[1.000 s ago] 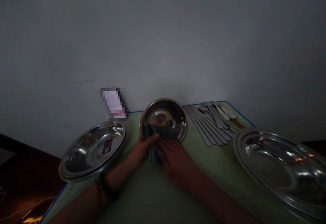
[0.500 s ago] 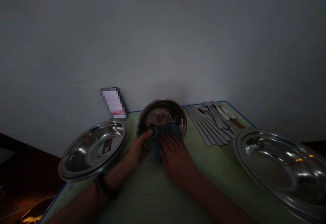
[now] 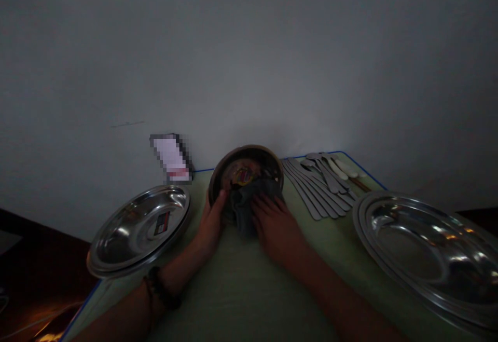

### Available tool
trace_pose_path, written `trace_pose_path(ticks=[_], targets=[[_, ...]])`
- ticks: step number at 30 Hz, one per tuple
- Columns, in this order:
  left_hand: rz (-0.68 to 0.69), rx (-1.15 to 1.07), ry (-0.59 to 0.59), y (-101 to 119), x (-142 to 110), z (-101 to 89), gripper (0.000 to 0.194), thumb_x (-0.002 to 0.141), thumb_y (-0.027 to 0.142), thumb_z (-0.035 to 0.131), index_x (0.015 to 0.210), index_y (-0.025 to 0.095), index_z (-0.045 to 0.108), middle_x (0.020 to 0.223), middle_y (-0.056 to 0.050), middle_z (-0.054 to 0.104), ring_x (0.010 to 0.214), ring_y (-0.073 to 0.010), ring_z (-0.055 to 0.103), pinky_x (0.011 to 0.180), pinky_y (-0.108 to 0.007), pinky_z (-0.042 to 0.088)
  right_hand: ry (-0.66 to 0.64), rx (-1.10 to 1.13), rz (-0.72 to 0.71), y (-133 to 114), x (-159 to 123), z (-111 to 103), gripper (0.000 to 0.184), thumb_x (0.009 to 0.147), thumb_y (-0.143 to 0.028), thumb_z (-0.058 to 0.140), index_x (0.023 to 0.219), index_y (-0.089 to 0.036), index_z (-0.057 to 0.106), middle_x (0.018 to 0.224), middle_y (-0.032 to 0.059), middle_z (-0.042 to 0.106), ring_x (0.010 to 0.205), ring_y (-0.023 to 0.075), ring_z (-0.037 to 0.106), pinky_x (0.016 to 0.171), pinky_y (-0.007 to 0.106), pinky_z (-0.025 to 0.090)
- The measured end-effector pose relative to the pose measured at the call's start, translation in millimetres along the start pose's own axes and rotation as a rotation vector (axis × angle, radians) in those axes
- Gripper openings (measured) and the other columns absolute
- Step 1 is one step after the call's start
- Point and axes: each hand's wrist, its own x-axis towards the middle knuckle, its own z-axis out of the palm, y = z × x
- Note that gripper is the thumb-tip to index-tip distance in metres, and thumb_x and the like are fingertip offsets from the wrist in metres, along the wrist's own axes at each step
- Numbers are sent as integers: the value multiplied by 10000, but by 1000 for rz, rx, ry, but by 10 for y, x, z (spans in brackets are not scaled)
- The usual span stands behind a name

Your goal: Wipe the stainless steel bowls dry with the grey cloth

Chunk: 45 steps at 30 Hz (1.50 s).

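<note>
A round stainless steel bowl point(image 3: 233, 164) with a coloured sticker inside is tilted toward me near the table's back edge. My left hand point(image 3: 212, 222) grips its left rim, thumb on the near side and fingers partly hidden behind the wall. A dark grey cloth point(image 3: 245, 207) hangs over the bowl's near rim. My right hand point(image 3: 276, 228) presses the cloth against the near right part of the bowl, its fingers bent over the fabric.
Shiny steel plates point(image 3: 132, 233) stand stacked at the left edge of the green table point(image 3: 241, 290). More large steel plates point(image 3: 412, 259) lie at the right. Several knives, spoons and other cutlery point(image 3: 319, 191) are spread behind them. A blurred phone point(image 3: 171, 158) leans on the wall.
The bowl has tipped a little more toward me. My left hand has moved up along its rim, and my right hand has shifted right and up with the cloth.
</note>
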Motion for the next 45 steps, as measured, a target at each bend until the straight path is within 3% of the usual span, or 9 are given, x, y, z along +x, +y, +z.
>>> trace_pose_path(ticks=[4, 9, 17, 23, 30, 34, 36, 40, 45], targets=[[-91, -105, 6, 43, 0, 16, 522, 651, 370, 752, 1120, 168, 643, 1165, -80, 693, 1144, -283, 596, 964, -353, 470, 47, -170, 50, 11, -11, 34, 442, 946, -201, 348, 1336, -40, 477, 1437, 162, 425, 1376, 260, 325, 1166, 487, 165], [-232, -115, 39, 92, -84, 24, 490, 524, 259, 812, 984, 149, 687, 998, -83, 747, 1014, -284, 666, 883, -349, 517, -65, -27, -116, -170, -71, 98, 463, 981, -270, 271, 1389, -105, 417, 1440, 79, 444, 1337, 199, 396, 1145, 414, 264], [-107, -122, 118, 83, -17, 71, 429, 552, 336, 774, 932, 152, 695, 902, -49, 755, 953, -253, 670, 836, -322, 507, 27, -181, 81, 14, -4, -1, 458, 968, -240, 303, 1335, -23, 472, 1424, 162, 443, 1373, 253, 333, 1166, 479, 148], [-105, -82, 310, 110, -25, 6, 295, 498, 356, 769, 716, 172, 692, 683, 7, 720, 706, -204, 667, 712, -300, 516, -80, -4, -120, -219, -98, 118, 467, 986, -302, 265, 1380, -118, 434, 1439, 69, 449, 1335, 189, 398, 1147, 400, 259], [10, -94, 111, 27, 12, -42, 389, 614, 312, 747, 979, 182, 703, 948, -28, 751, 954, -243, 667, 853, -319, 499, 51, -221, 22, 71, 7, -8, 445, 960, -215, 325, 1328, -14, 475, 1425, 171, 436, 1376, 257, 324, 1160, 490, 169], [14, -69, 55, 32, -46, -42, 634, 524, 285, 819, 1131, 223, 649, 1109, -50, 715, 1117, -282, 606, 920, -342, 486, 34, -99, 4, -106, -60, 113, 473, 976, -277, 291, 1358, -48, 449, 1442, 152, 420, 1368, 238, 345, 1149, 461, 233], [-44, -12, 47, 52, -92, -41, 646, 465, 266, 852, 1081, 207, 670, 1095, -70, 719, 1115, -289, 608, 903, -330, 497, 1, 1, -34, -236, -99, 148, 479, 983, -293, 264, 1385, -83, 419, 1455, 111, 415, 1362, 204, 357, 1144, 421, 268], [-218, -4, 81, 86, -127, -14, 371, 443, 323, 848, 740, 160, 698, 892, -101, 756, 958, -310, 674, 804, -345, 538, -60, 82, -143, -261, -88, 75, 469, 984, -294, 280, 1410, -127, 383, 1464, 54, 411, 1343, 155, 385, 1132, 358, 308], [-76, -105, 142, 80, -53, 32, 465, 469, 290, 804, 910, 169, 717, 862, -45, 761, 937, -290, 678, 800, -347, 534, -12, -141, -5, 22, 13, -31, 426, 967, -237, 334, 1327, -75, 495, 1415, 124, 465, 1342, 226, 390, 1153, 455, 232]])
